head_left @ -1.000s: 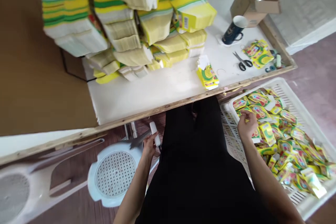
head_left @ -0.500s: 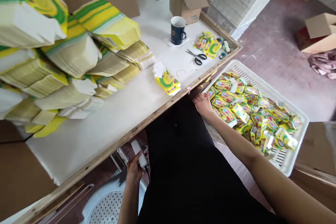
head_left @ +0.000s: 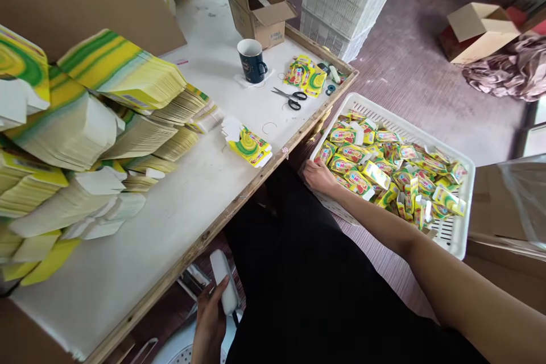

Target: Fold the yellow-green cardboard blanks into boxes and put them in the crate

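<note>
**Left hand at a white bar, right hand curled over the basket rim**

The left hand (head_left: 210, 314) has its thumb against the edge of the white bar (head_left: 224, 281); its other fingers are bent and partly hidden, so I cannot tell whether they close around it. The right hand (head_left: 319, 177) has its fingers curled closely over the rim of the white basket (head_left: 468, 193), at the corner nearest the table (head_left: 170, 219).

The left hand points up and forward below the table edge, beside black clothing (head_left: 294, 290). The right arm (head_left: 384, 227) reaches forward across the body, its hand knuckles up.

On the table, stacks of flat yellow-green cartons (head_left: 140, 79) fill the left side; rightward come a single carton (head_left: 249, 145), a dark mug (head_left: 251, 62), scissors (head_left: 294, 98) and more flattened cartons (head_left: 305, 75). Many small boxes (head_left: 379, 162) lie jumbled in the basket. Beyond are stacked white crates (head_left: 335, 3) and, farther right, an open cardboard box (head_left: 480, 34) on the floor (head_left: 396, 77).
</note>
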`<state>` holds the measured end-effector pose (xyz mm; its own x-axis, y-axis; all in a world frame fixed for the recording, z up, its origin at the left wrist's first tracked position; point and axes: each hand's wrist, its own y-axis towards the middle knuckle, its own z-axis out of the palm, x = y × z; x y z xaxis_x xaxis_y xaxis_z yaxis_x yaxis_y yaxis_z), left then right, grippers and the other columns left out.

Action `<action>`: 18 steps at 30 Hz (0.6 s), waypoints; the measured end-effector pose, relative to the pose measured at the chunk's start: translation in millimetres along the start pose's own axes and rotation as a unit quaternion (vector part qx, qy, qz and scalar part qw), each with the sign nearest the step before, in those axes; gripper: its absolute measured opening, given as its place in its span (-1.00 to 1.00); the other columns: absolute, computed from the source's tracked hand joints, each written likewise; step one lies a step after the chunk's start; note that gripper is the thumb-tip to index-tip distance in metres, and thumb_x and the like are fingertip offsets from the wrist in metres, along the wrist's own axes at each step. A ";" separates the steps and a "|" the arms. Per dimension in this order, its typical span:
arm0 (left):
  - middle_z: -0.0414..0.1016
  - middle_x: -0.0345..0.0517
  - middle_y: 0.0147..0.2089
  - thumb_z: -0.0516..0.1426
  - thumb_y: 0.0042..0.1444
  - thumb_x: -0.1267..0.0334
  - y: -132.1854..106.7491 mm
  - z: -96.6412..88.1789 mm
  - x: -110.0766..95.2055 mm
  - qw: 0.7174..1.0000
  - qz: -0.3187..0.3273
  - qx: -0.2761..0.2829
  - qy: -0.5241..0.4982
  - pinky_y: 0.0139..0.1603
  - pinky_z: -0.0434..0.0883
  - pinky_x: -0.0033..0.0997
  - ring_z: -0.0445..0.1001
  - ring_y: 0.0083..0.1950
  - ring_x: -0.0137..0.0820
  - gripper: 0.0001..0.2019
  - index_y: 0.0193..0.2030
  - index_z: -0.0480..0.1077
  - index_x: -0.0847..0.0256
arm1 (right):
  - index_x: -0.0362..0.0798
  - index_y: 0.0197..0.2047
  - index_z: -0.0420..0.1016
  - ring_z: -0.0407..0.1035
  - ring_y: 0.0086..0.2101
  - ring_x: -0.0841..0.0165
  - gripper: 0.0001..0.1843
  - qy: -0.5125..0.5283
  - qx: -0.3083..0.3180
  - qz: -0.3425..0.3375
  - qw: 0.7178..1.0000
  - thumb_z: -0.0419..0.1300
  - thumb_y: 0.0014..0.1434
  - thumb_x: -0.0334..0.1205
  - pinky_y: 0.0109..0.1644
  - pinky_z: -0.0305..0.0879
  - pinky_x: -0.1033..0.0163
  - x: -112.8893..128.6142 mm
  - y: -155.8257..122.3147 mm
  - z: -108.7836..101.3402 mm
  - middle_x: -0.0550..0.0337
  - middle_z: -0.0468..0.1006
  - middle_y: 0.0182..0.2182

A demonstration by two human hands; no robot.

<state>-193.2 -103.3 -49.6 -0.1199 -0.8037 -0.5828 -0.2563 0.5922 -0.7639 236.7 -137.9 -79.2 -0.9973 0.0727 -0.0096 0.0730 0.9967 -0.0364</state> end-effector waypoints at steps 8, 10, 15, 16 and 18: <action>0.57 -0.16 -0.33 0.27 0.13 0.44 -21.8 25.4 -29.7 0.993 -0.022 0.113 0.014 -0.27 0.45 -0.46 0.58 -0.34 -0.37 -0.57 0.04 0.19 0.12 | -0.11 -0.14 0.56 0.26 0.20 0.11 -0.68 -0.013 0.006 0.007 1.000 -0.03 0.46 -0.30 0.08 0.09 0.05 -19.7 -69.2 17.7 -0.08 0.63 -0.17; 0.58 -0.14 -0.26 0.30 0.10 0.43 -18.4 30.1 -33.6 0.992 -0.005 0.124 0.032 -0.27 0.44 -0.48 0.59 -0.30 -0.38 -0.57 0.00 0.20 0.11 | -0.10 -0.13 0.56 0.28 0.18 0.13 -0.69 -0.016 0.011 0.021 1.000 -0.02 0.46 -0.30 0.06 0.08 0.07 -32.7 -94.1 21.3 -0.06 0.64 -0.18; 0.53 -0.16 -0.23 0.46 -0.14 0.34 -3.2 36.5 -35.3 0.983 0.029 0.174 0.060 -0.27 0.46 -0.44 0.59 -0.31 -0.36 -0.38 -0.04 0.19 0.10 | -0.09 -0.22 0.57 0.31 0.14 0.14 -0.70 -0.019 0.026 0.085 0.996 0.02 0.43 -0.31 0.03 0.07 0.09 -53.2 -168.5 31.6 -0.05 0.62 -0.29; 0.54 -0.14 -0.22 0.49 -0.19 0.30 -1.8 38.6 -35.3 0.980 0.030 0.183 0.066 -0.29 0.46 -0.43 0.59 -0.32 -0.35 -0.33 -0.03 0.18 0.09 | -0.08 -0.25 0.57 0.31 0.14 0.13 -0.69 -0.018 0.030 0.100 0.994 0.01 0.43 -0.32 0.03 0.07 0.08 -53.4 -185.9 33.7 -0.05 0.61 -0.32; 0.55 -0.12 -0.21 0.52 -0.28 0.23 -2.6 45.0 -36.2 0.976 0.037 0.202 0.074 -0.33 0.45 -0.43 0.58 -0.35 -0.35 -0.25 -0.02 0.17 0.08 | -0.06 -0.28 0.56 0.32 0.14 0.13 -0.69 -0.010 0.039 0.132 0.990 0.01 0.40 -0.34 0.02 0.07 0.08 -50.6 -223.0 37.7 -0.06 0.61 -0.31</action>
<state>-145.0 -73.1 -38.9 -0.2691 -0.7394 -0.6172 0.1545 0.5993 -0.7854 271.1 -365.1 -108.2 -0.9432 0.3286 -0.0493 0.3320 0.9372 -0.1070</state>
